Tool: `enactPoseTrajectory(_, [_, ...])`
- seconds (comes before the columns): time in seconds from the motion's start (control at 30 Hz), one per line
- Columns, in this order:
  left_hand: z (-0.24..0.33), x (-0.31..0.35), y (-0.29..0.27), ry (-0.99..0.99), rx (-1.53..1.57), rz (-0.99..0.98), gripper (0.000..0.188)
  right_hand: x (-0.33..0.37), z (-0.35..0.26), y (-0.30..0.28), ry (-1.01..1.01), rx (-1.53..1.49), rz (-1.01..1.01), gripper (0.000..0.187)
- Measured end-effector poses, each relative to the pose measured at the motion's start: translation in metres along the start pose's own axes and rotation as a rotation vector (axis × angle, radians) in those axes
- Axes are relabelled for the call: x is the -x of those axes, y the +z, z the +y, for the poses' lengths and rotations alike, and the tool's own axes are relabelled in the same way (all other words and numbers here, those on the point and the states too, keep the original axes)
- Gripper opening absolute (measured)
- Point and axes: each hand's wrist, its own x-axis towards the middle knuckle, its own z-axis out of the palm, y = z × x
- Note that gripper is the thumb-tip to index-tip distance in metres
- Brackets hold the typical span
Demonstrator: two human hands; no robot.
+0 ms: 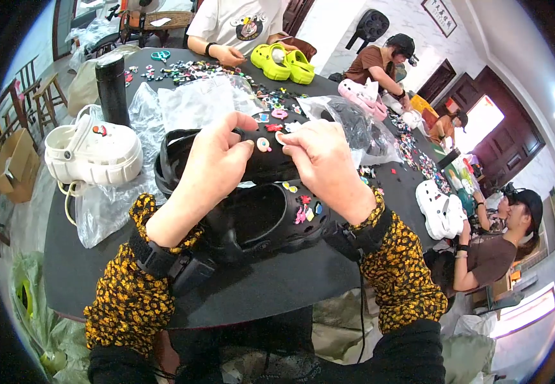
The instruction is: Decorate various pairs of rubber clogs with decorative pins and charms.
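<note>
Two black clogs lie side by side in front of me on the dark table. My left hand is closed on the farther black clog, its fingers curled over the upper and its thumb bent in. With a pinch of thumb and fingers, my right hand holds a small whitish round charm against that upper. A peach-coloured charm and a red charm show between my hands. The nearer black clog carries several charms, including a pink one; its opening faces up.
A white clog and a black bottle stand left, beside clear plastic bags. Loose charms spread across the far side. Lime-green clogs sit before a person opposite. At right, another person's hand touches white clogs.
</note>
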Motion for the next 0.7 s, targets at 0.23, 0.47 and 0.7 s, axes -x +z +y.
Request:
enactPoseTrajectory(0.23, [-0.025,0.001,0.007,0.049,-0.131,-0.013,0.023,0.007,0.008,-0.007,0.212,-0.280,0.062,0.007])
enactPoseTrajectory(0.47, [-0.033,0.018,0.016,0.139,-0.695,-0.255,0.026,0.023,0.025,-0.009,0.286,-0.341,0.026,0.014])
enactPoseTrajectory(0.7, [-0.029,0.026,0.017,0.130,-0.686,-0.193,0.019,0.017,0.025,0.008,0.366,-0.448,-0.044,0.015])
